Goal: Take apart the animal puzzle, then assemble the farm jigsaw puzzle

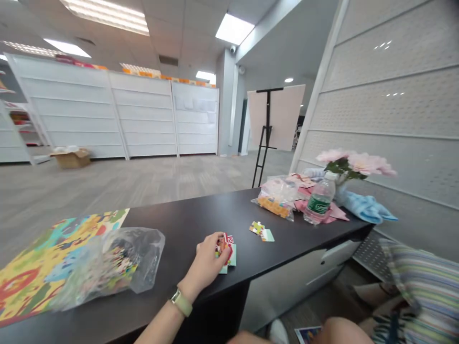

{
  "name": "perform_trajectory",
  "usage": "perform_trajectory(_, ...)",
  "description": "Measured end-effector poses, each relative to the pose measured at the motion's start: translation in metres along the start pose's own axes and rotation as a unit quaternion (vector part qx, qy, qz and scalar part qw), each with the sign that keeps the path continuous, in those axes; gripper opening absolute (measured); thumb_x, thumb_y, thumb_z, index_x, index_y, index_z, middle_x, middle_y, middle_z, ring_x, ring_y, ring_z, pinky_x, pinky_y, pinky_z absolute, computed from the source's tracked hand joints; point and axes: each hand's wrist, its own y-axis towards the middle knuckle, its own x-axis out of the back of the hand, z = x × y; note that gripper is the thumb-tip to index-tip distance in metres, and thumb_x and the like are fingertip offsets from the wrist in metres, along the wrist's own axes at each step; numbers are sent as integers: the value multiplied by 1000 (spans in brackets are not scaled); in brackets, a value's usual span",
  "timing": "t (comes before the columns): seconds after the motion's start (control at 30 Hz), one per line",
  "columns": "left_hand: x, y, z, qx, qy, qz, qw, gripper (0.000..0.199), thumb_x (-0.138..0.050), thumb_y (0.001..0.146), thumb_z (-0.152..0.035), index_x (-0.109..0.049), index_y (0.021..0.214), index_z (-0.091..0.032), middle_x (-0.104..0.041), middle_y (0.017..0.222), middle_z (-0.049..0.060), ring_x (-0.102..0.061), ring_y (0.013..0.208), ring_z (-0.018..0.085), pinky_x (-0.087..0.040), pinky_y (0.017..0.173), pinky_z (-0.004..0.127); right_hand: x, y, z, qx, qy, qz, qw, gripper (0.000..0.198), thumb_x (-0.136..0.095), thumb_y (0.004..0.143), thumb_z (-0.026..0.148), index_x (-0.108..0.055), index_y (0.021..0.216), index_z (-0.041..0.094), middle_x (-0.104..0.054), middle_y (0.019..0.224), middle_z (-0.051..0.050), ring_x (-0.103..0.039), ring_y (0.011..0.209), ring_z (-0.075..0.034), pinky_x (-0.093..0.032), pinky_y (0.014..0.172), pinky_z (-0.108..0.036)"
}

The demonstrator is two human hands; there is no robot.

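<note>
My left hand (207, 258), with a pale-banded watch on its wrist, reaches over the dark table. Its thumb and fingers close on a red-and-white jigsaw puzzle piece (230, 240). Pale green puzzle pieces (233, 256) lie under and beside it, partly covered by the fingers. A little to the right rest two more puzzle pieces, one yellow-green (257, 228) and one pale green and white (267, 235). At the left, a clear plastic bag (143, 248) of loose pieces lies partly on a colourful picture sheet (27, 274). My right hand cannot be made out; a blurred bit of skin shows at the bottom edge.
Toward the table's right end are a plastic bag with orange contents (274, 203), a water bottle (319, 200), pink flowers (358, 162) and a blue cloth (369, 208). A striped cushion (430, 286) and someone's legs are at lower right. An easel (267, 129) stands behind.
</note>
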Motion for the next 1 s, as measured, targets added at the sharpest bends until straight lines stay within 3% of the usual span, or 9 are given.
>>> perform_trajectory(0.1,-3,-3,1,9,86,17,996,44,-56,90,-45,-58,127,-21,-69,116,13,-62,112,32,-41,97,41,62,21,-29,-32,10,-27,999,32,-60,99,40,-62,119,15,-69,108,-7,-68,86,-17,-58,74,-34)
perform_trajectory(0.13,-3,-4,1,8,109,22,994,47,-56,89,-47,-57,128,-21,-70,114,13,-63,109,32,-41,95,40,84,33,-38,-80,31,-41,995,33,-59,98,40,-64,116,13,-72,99,-6,-69,79,-17,-56,69,-30)
perform_trajectory(0.23,-6,-8,0,3,146,18,989,50,-57,88,-49,-57,130,-22,-70,111,11,-65,105,31,-41,93,38,139,79,-58,-171,1,-86,981,37,-67,91,41,-67,115,13,-74,99,-7,-69,90,-21,-54,77,-29)
perform_trajectory(0.33,-10,-11,0,0,136,9,991,48,-57,88,-45,-58,130,-23,-69,108,11,-64,103,31,-43,92,37,159,122,-68,-234,-46,-53,970,31,-72,89,38,-68,109,14,-70,109,-7,-66,100,-23,-55,86,-36)
perform_trajectory(0.57,-7,-20,-3,-79,30,18,996,48,-59,87,-36,-55,133,-22,-60,121,10,-62,109,27,-46,98,35,152,171,-75,-385,-49,65,919,34,-63,97,36,-60,125,16,-63,124,-9,-65,105,-23,-57,89,-43)
perform_trajectory(0.7,-3,-16,10,-72,-71,-65,993,43,-60,87,-30,-57,128,-20,-60,117,10,-62,108,25,-47,99,37,147,165,-73,-394,10,55,917,34,-63,97,36,-59,126,17,-63,124,-9,-65,104,-22,-57,88,-43)
perform_trajectory(0.8,-1,-8,26,3,-165,-163,973,41,-64,84,-33,-58,121,-17,-63,111,10,-65,102,26,-49,95,39,135,155,-63,-335,74,25,939,32,-65,96,35,-60,121,15,-66,114,-7,-68,94,-20,-59,81,-39)
perform_trajectory(0.9,4,-2,39,50,-215,-215,951,44,-64,85,-38,-54,122,-16,-67,105,10,-68,96,26,-52,90,38,115,152,-42,-222,155,-11,962,41,-79,83,38,-59,109,14,-71,97,-6,-72,83,-21,-59,76,-35)
perform_trajectory(1.0,12,1,47,61,-229,-251,939,46,-59,89,-38,-47,128,-17,-68,104,10,-69,94,24,-52,89,38,84,158,-16,-96,238,-57,965,58,-80,75,50,-53,116,18,-73,105,-7,-73,95,-25,-58,84,-35)
